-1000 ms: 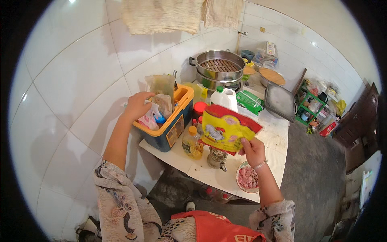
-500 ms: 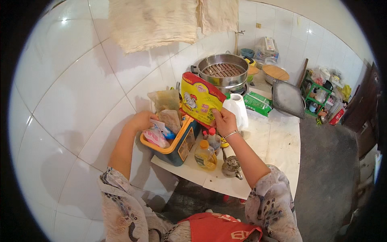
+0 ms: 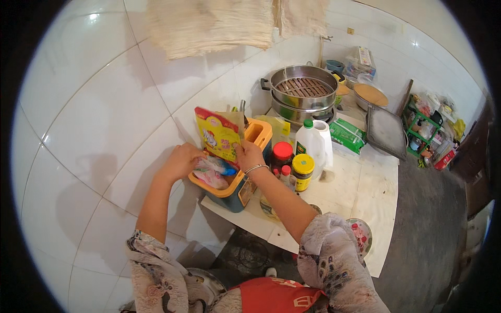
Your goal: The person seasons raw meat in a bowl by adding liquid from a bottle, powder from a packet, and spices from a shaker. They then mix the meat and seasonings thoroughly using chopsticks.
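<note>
A red and yellow seasoning packet (image 3: 219,134) with a chicken picture stands half lowered into a dark blue box with a yellow-orange rim (image 3: 227,191). My right hand (image 3: 249,157) grips the packet by its right edge. At the box's left side, my left hand (image 3: 186,160) is closed at the top of the contents; what lies between its fingertips is too small to make out. Beneath both hands a pink and white plastic bag (image 3: 211,178) fills the near compartment. A brownish packet sits behind the seasoning packet, mostly covered by it.
Beside the box stand a red-lidded jar (image 3: 282,152), a yellow-lidded jar (image 3: 303,168) and a white jug (image 3: 309,140). My right forearm partly covers an oil bottle (image 3: 267,207). Farther back are a steel steamer (image 3: 304,94) and a green pack (image 3: 345,134). A patterned bowl (image 3: 367,235) sits at the right.
My right hand has brought the seasoning packet down and left, from above the table into the box. My left hand stays at the box. The head view has shifted slightly.
</note>
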Demonstrator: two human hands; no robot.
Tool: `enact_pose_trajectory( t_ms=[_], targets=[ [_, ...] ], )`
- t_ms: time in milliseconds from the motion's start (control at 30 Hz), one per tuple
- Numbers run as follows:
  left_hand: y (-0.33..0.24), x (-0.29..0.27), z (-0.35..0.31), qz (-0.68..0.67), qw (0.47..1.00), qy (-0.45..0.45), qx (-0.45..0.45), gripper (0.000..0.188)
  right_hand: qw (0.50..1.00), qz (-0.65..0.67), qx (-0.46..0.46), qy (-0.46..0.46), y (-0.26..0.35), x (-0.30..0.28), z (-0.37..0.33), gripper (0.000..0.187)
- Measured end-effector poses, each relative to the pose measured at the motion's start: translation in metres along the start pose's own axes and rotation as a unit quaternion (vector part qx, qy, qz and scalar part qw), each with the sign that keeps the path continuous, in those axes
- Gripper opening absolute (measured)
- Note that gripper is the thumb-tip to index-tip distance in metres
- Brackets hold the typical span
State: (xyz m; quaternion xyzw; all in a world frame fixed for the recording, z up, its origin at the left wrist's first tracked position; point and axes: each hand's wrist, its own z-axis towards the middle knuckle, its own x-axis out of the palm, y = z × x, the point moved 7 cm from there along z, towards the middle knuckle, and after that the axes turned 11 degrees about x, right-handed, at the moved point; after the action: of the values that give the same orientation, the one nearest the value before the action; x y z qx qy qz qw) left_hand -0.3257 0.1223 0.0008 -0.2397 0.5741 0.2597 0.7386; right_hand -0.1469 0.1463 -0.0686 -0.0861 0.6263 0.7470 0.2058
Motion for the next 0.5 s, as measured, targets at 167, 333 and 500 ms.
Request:
enact_pose_trajectory(
  t_ms=[167, 333, 500],
  targets=[
    [0.010, -0.009, 0.003, -0.032, 0.997, -0.071, -0.017, 0.017, 0.979, -0.180, 0.041, 0.084, -0.009, 0.027, 0.008, 0.025],
    [0.017, 0.001, -0.004, -0.118, 0.987, -0.105, -0.040, 0.019, 0.959, -0.258, 0.033, 0.109, -0.021, 0.045, 0.015, 0.025],
    [0.022, 0.011, 0.002, -0.193, 0.972, -0.118, -0.069, 0.022, 0.955, -0.231, 0.123, 0.140, -0.032, 0.055, 0.015, 0.027]
  ],
)
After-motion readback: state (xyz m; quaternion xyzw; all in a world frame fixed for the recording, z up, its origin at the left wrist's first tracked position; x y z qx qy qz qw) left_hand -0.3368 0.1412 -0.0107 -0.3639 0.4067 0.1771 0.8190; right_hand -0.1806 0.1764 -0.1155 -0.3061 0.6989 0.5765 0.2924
